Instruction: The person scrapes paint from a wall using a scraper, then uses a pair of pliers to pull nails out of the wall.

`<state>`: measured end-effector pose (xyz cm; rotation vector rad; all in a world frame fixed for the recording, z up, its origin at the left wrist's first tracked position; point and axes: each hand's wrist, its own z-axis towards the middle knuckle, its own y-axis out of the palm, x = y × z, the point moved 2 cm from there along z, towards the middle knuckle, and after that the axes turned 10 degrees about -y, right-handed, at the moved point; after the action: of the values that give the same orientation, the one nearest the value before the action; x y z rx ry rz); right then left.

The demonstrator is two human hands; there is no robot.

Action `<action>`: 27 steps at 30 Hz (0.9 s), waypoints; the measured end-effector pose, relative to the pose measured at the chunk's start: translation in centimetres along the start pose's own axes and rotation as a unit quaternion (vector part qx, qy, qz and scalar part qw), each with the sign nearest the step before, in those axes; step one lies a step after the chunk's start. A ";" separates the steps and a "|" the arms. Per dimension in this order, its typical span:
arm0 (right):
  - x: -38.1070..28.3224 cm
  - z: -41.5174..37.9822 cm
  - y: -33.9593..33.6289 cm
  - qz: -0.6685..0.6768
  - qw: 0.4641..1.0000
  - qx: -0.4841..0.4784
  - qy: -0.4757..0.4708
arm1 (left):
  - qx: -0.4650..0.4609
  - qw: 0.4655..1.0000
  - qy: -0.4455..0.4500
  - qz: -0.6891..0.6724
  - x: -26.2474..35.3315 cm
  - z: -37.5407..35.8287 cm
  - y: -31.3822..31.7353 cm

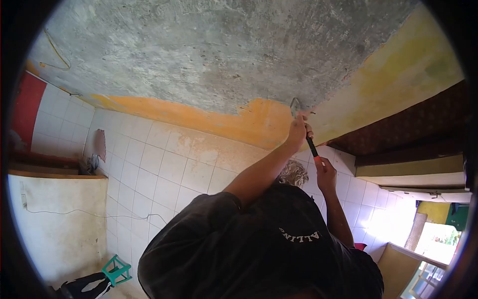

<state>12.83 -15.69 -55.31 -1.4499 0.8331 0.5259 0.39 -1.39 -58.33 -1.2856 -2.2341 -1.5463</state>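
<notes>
Gripping the black-handled tool (pixel 311 146) with both hands closed, you're holding it near its head with your left hand (pixel 298 130) and at its lower end with your right hand (pixel 326 173), its tip up at the wall's (pixel 199 55) grey-orange border.

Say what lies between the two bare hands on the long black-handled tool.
A stretch of black handle, orange-red at its lower end, runs between the left hand and right hand; seen in the head view.
</notes>
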 end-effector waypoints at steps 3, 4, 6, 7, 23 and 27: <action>-1.3 1.4 2.3 -0.052 0.990 0.019 -0.127 | 0.019 0.996 0.006 -0.081 2.7 0.1 -3.2; -0.7 1.1 3.5 -0.012 0.993 0.034 -0.110 | 0.002 0.999 0.015 -0.043 2.8 0.2 -3.6; -0.1 0.7 3.7 -0.025 0.992 0.055 -0.113 | 0.021 0.999 0.015 -0.032 2.4 0.7 -3.5; -0.2 0.3 3.5 -0.037 0.990 0.076 -0.114 | 0.040 0.999 0.013 -0.019 2.0 0.6 -3.4; 0.4 0.9 2.2 -0.018 0.999 0.015 -0.022 | 0.026 0.999 0.046 0.001 0.3 2.2 -3.1; -1.9 1.9 5.0 -0.039 0.993 0.028 -0.105 | 0.046 0.998 0.034 -0.040 4.3 0.2 -5.3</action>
<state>8.15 -13.03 -57.20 -1.3434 0.6181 0.5801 -5.97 0.58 -59.82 -1.1143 -2.3102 -1.4695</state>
